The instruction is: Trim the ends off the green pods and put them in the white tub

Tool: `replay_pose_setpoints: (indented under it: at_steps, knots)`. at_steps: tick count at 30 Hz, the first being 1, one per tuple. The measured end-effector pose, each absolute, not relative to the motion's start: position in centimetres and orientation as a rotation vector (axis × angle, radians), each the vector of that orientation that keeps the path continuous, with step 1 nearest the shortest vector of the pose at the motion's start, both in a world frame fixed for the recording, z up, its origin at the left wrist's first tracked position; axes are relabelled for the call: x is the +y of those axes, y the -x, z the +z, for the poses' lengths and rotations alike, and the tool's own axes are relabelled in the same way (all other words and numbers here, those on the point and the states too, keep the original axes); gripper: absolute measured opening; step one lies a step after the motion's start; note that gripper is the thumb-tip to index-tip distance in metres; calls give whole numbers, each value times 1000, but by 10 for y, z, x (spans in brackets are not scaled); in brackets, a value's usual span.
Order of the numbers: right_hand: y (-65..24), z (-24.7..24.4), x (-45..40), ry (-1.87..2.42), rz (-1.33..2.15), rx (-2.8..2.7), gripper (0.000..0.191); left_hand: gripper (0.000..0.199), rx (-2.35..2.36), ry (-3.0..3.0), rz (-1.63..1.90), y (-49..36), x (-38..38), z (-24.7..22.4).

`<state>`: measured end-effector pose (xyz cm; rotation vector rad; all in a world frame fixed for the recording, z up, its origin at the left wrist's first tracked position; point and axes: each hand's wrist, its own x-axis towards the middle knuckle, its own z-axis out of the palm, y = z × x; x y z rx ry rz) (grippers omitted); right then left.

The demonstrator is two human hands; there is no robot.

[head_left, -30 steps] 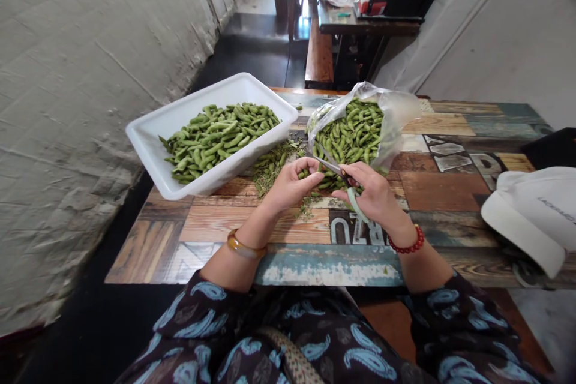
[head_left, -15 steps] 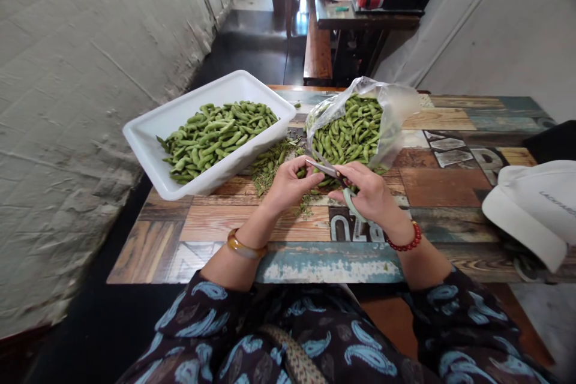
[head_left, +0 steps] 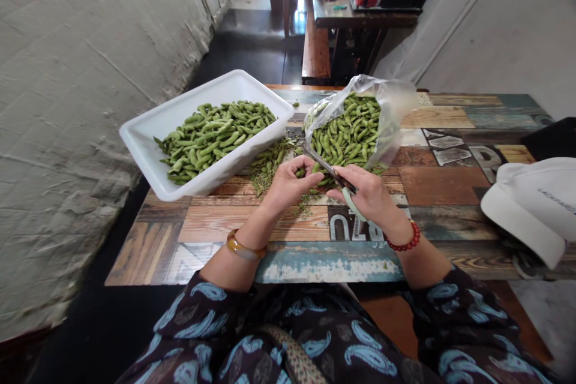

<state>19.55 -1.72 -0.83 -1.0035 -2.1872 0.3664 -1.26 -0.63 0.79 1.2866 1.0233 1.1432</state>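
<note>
My right hand [head_left: 368, 192] is wrapped round a pair of scissors [head_left: 351, 204] with pale green handles. The scissor blades point up and left, close together, just past my left fingertips. My left hand [head_left: 290, 183] is pinched on a green soybean pod [head_left: 316, 168], its end showing beside the blades. Directly beyond both hands, an open clear plastic bag [head_left: 396, 114] lies with many soybean pods [head_left: 348, 129] in it. To the left, a white plastic tub [head_left: 155, 177] holds a heap of pods [head_left: 216, 132].
Trimmed bits and stems [head_left: 267, 171] are scattered between tub and bag on the patchwork wood table [head_left: 252, 222]. A white cap [head_left: 531, 210] lies at the right. A rough wall [head_left: 90, 102] runs along the left. Behind stand a bench [head_left: 316, 48] and another table [head_left: 324, 3] with boxes.
The scissor blades, spread apart before, have come together near my left fingertips. Both hands stay in nearly the same place, and the view has shifted slightly.
</note>
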Motion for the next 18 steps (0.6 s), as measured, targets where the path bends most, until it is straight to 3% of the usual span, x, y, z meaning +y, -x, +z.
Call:
replay_pose_setpoints:
  at_steps: [7,18]
  knots:
    - [-196,-11,-13,1054,272,-2112,49,40,839,-770,1123,15,-5,12]
    - [-192,-14,-14,965,342,-2187,54,42,708,-652,1122,6,-9,8]
